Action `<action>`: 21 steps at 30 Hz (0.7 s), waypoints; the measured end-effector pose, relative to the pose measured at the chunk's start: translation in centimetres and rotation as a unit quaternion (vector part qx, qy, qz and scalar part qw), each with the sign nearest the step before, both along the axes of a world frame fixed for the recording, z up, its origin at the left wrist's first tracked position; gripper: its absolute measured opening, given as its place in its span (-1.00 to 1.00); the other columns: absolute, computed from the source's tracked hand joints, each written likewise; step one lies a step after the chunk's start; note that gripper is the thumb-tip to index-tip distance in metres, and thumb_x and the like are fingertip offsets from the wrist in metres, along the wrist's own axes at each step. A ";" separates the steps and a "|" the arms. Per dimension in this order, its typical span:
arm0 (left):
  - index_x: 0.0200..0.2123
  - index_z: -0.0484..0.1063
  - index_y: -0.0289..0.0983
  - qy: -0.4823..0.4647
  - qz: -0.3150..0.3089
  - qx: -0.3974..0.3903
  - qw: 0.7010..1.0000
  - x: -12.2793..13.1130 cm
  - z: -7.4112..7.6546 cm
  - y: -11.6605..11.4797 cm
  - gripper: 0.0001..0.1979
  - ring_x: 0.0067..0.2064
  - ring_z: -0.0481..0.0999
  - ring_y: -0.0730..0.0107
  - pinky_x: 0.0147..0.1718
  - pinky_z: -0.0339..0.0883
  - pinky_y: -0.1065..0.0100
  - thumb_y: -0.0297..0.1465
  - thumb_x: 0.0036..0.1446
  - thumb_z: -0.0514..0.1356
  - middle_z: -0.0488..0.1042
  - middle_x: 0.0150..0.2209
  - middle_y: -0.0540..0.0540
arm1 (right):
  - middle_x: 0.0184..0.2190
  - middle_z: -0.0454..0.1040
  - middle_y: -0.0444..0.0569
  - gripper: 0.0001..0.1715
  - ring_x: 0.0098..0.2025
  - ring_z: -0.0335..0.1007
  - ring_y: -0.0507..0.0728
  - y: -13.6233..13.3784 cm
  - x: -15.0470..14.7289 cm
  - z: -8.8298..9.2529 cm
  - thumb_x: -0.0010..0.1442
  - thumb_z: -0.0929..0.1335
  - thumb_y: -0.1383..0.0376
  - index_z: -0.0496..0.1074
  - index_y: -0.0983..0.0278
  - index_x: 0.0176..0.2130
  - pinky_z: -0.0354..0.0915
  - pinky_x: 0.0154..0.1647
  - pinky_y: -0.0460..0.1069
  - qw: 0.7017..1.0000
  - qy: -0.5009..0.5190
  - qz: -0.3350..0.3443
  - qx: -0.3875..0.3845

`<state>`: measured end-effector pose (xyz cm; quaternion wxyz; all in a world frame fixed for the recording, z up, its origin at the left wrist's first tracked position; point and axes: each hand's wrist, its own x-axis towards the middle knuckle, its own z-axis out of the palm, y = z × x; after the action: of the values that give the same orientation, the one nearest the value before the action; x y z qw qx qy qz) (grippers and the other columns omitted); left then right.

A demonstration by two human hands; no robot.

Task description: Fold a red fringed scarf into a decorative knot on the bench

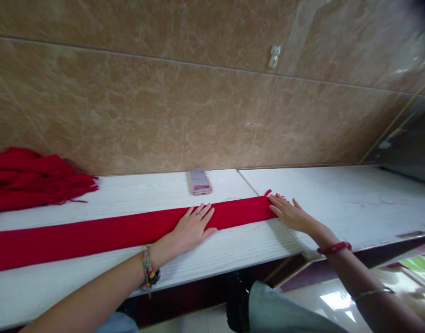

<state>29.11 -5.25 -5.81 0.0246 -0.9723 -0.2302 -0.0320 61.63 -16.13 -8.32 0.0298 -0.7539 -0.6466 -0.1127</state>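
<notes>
Left hand (192,227) and right hand (293,215) spread flat on long red fabric strip (111,236); pink-edged rectangular phone (199,182) beyond left hand.

Counter (344,199) before wall (157,106). Strip (108,234) lengthwise on counter; heap (32,180) behind its left part; phone (200,182) behind its right half, near the wall. Left hand (193,227) on strip, before phone; right hand (289,213) at strip's right end.

The left hand (193,227) wears a ring (199,214), its wrist (164,252) a colourful bead bracelet (147,264). The right arm (358,272) wears a red band (334,248) and silver bangle (371,292).
</notes>
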 end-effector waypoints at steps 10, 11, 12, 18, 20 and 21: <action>0.18 -0.04 -0.34 0.020 0.070 -0.037 0.997 -9.3 1.6 -0.5 -0.35 0.24 -0.16 0.21 0.13 -0.19 0.13 -0.03 0.17 -0.23 -0.12 0.23 -0.22 | 0.11 0.17 0.25 -0.45 0.17 0.01 0.26 8.2 -19.7 3.3 0.24 0.06 0.19 0.14 0.46 0.11 0.09 0.07 0.23 0.955 0.053 0.290 0.042; 0.19 -0.04 -0.34 0.025 0.082 -0.039 0.996 -10.7 1.6 -0.4 -0.35 0.24 -0.17 0.21 0.13 -0.19 0.13 -0.03 0.17 -0.23 -0.13 0.23 -0.21 | 0.09 0.19 0.28 -0.45 0.15 0.03 0.27 8.8 -21.4 3.1 0.24 0.07 0.20 0.15 0.49 0.09 0.11 0.06 0.22 0.952 0.054 0.300 0.037; 0.19 -0.05 -0.33 0.032 0.094 -0.040 0.994 -12.2 1.6 -0.3 -0.36 0.24 -0.17 0.22 0.13 -0.19 0.13 -0.04 0.18 -0.22 -0.13 0.24 -0.21 | 0.08 0.20 0.29 -0.46 0.14 0.05 0.27 9.4 -22.9 2.9 0.24 0.07 0.22 0.16 0.50 0.08 0.12 0.05 0.21 0.949 0.055 0.309 0.033; 0.21 -0.13 -0.32 0.049 0.186 -0.052 0.980 -20.8 1.6 0.2 -0.40 0.24 -0.20 0.23 0.14 -0.18 0.14 -0.10 0.20 -0.20 -0.15 0.24 -0.17 | 0.15 0.09 0.22 -0.44 0.18 -0.04 0.25 11.3 -28.9 1.6 0.25 0.06 0.19 0.08 0.43 0.14 0.09 0.08 0.22 0.922 0.058 0.382 0.015; 0.21 -0.13 -0.31 0.053 0.229 -0.050 0.971 -23.4 1.5 0.2 -0.39 0.24 -0.20 0.18 0.13 -0.17 0.12 -0.10 0.19 -0.19 -0.16 0.24 -0.16 | 0.18 0.04 0.18 -0.43 0.20 -0.09 0.24 11.6 -29.9 1.2 0.25 0.05 0.18 0.02 0.40 0.17 0.03 0.11 0.24 0.918 0.061 0.393 0.004; 0.21 -0.13 -0.30 0.058 0.255 -0.048 0.964 -24.7 1.4 0.1 -0.39 0.24 -0.20 0.13 0.13 -0.17 0.10 -0.10 0.19 -0.18 -0.17 0.24 -0.15 | 0.18 0.03 0.16 -0.43 0.21 -0.11 0.23 11.6 -30.1 1.1 0.26 0.05 0.18 0.00 0.38 0.18 0.01 0.12 0.24 0.917 0.064 0.393 -0.003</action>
<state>4.41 -5.12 -4.39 -0.0018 -0.8817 -0.4699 0.0426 31.50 -4.50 -7.19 0.1110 -0.4448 -0.8878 -0.0411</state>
